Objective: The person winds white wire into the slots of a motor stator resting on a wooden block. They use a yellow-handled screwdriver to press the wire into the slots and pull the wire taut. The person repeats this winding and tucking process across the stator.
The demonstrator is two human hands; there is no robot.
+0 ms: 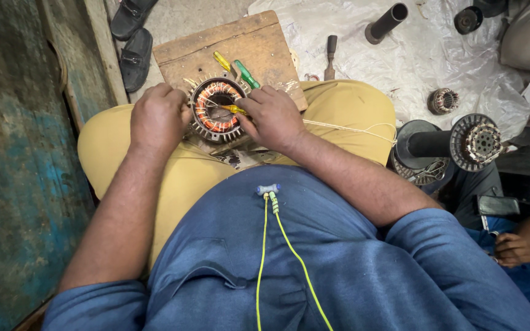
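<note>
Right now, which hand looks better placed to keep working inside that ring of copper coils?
Probably the right hand: it holds a yellow-handled tool reaching over the stator. The left hand just grips the stator's rim.

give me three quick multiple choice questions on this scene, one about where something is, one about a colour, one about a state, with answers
1. Where does the motor winding ring rest?
A. on a wooden board on the person's lap
B. on the plastic sheet
C. on the blue wall

2. What colour are the two tool handles lying on the wooden board behind the ring?
A. red and black
B. yellow and green
C. both white

3. What is the right hand doing?
A. resting open on the knee
B. hanging off to the side
C. gripping a yellow-handled tool over the ring

Answers: 1 A, the ring sits on the board across the thighs, steadied by the left hand. 2 B, one handle is yellow, one green. 3 C, fingers close around the tool.
</note>
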